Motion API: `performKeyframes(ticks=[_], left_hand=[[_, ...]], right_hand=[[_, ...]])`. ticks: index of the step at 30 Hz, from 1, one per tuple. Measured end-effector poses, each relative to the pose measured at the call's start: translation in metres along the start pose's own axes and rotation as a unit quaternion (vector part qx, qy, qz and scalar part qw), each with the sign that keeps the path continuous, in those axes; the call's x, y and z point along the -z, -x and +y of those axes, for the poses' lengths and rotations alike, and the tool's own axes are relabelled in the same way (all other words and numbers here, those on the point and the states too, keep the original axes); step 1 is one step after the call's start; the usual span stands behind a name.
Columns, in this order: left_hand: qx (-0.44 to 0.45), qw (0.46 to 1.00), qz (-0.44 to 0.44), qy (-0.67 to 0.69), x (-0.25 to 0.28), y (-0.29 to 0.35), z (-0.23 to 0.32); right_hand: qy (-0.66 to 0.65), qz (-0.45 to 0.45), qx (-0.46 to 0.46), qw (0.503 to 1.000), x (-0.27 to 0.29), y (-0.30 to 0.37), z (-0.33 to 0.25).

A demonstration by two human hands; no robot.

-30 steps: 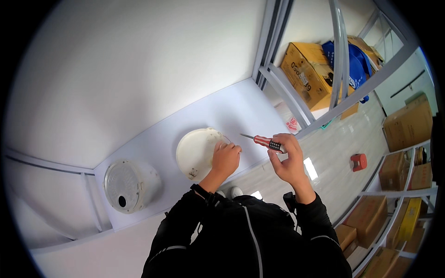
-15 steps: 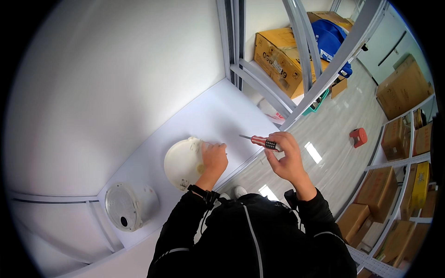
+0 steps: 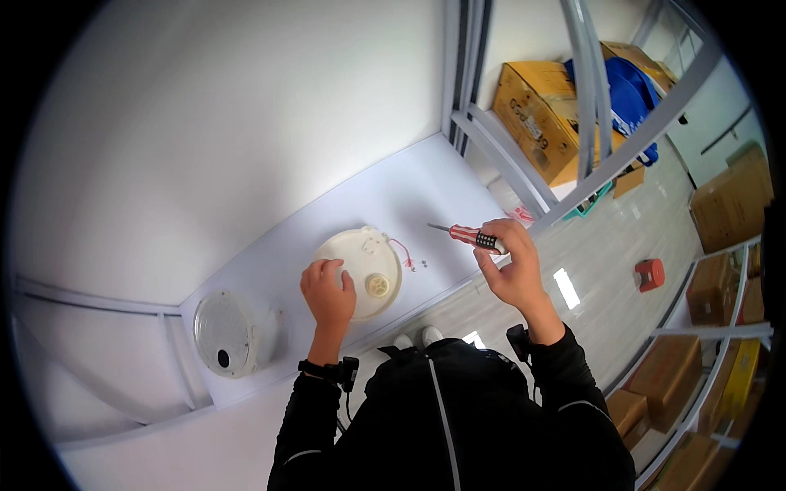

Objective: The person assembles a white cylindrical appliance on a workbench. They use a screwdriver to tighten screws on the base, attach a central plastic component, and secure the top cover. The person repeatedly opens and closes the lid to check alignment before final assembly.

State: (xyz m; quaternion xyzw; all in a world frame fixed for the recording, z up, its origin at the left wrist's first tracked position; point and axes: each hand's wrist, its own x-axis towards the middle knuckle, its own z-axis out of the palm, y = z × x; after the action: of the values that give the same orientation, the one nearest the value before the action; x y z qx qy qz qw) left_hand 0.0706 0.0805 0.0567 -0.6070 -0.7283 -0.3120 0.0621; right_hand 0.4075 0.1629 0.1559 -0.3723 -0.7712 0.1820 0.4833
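Observation:
My right hand (image 3: 514,266) grips a screwdriver (image 3: 475,237) by its red, white and black patterned handle. Its thin metal shaft points left, above the shelf surface. On that surface lies a round cream-coloured plastic cover (image 3: 360,258) with a small round yellowish fitting (image 3: 377,285) inside it. My left hand (image 3: 329,295) rests at the cover's left side, fingers bent and thumb apart; whether the fingertips touch it is hard to tell. A thin red wire (image 3: 401,246) curves out by the cover's right rim, near several tiny metal pieces (image 3: 417,264).
A round white housing with a clear face (image 3: 227,335) stands at the left end of the white shelf surface (image 3: 409,176). Grey metal posts (image 3: 458,74) rise behind. Cardboard boxes (image 3: 536,123) and a blue bag (image 3: 626,94) lie beyond; a red stool (image 3: 650,275) stands on the floor.
My left hand has moved from the cover's right rim to its left side, uncovering the yellowish fitting, red wire and tiny metal pieces. My right hand still holds the screwdriver. The view has shifted.

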Motion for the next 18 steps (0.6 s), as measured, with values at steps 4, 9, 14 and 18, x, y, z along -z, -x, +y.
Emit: performKeyframes(ticks=[4,9,14,18], left_hand=[[0.115,0.993,-0.008,-0.033,0.013,0.031,-0.026],[0.245,0.968,-0.012,0.059,0.010,0.072,-0.043],[0.344,0.900,-0.093,0.250,0.008,0.085,-0.033],[0.236,0.955,-0.050,0.173,-0.023,0.092,-0.046]], right_hand=[[-0.046,-0.048,0.005,0.998,-0.026,-0.011,-0.009],[-0.094,-0.173,0.029,0.980,-0.065,-0.016,-0.032],[-0.055,-0.271,0.104,0.955,-0.099,-0.013,-0.050],[-0.061,-0.304,0.130,0.942,-0.118,-0.009,-0.063]])
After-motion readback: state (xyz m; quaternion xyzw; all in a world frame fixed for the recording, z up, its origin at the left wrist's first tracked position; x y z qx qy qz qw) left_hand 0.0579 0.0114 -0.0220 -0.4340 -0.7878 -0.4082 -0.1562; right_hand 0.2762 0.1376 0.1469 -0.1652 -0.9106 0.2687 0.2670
